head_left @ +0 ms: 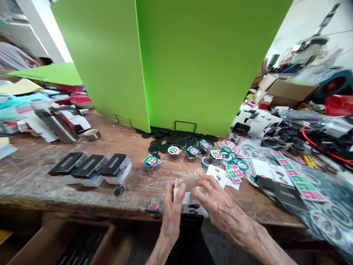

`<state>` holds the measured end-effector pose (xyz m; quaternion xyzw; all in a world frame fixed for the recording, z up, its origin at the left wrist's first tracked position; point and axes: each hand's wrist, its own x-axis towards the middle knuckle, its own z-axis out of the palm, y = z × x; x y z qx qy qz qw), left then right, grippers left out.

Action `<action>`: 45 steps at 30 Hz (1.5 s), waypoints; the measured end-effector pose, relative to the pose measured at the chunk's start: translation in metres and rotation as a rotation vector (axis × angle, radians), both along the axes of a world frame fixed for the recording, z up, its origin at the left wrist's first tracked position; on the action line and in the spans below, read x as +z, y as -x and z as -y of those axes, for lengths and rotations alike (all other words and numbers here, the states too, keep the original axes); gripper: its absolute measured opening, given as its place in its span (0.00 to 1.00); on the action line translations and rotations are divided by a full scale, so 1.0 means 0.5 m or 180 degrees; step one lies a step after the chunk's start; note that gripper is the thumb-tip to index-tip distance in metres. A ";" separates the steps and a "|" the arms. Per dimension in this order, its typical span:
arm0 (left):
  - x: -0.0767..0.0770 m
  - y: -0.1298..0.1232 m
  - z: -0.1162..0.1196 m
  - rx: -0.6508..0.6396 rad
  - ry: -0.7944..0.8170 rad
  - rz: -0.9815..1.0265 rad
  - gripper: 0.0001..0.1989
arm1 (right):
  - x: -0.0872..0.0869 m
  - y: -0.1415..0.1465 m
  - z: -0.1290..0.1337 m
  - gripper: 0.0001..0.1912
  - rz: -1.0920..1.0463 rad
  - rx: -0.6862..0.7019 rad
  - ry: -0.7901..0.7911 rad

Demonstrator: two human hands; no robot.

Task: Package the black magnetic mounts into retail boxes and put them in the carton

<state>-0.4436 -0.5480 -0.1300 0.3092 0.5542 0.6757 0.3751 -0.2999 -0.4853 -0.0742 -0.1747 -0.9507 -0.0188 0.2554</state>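
Two bare hands grasp a small white cardboard box point(190, 207) lying crosswise at the front edge of the wooden workbench point(82, 198), the left hand point(171, 213) clasping its nearer end, the right hand point(222, 202) spread over its tan card insert point(189, 183).

Bright, even light; wide-angle warping toward the frame edges
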 end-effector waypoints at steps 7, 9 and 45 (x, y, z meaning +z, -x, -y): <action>0.002 0.000 0.005 -0.0213 -0.0171 0.0365 0.10 | -0.041 0.008 0.004 0.10 -0.0107 0.0184 -0.0761; 0.000 0.004 0.010 -0.0241 -0.0169 0.0345 0.11 | -0.052 0.007 0.005 0.10 -0.0167 0.0186 -0.0749; -0.031 0.054 0.019 -0.0995 -0.0414 -0.2625 0.26 | 0.007 -0.012 -0.056 0.07 0.0025 -0.0308 0.3377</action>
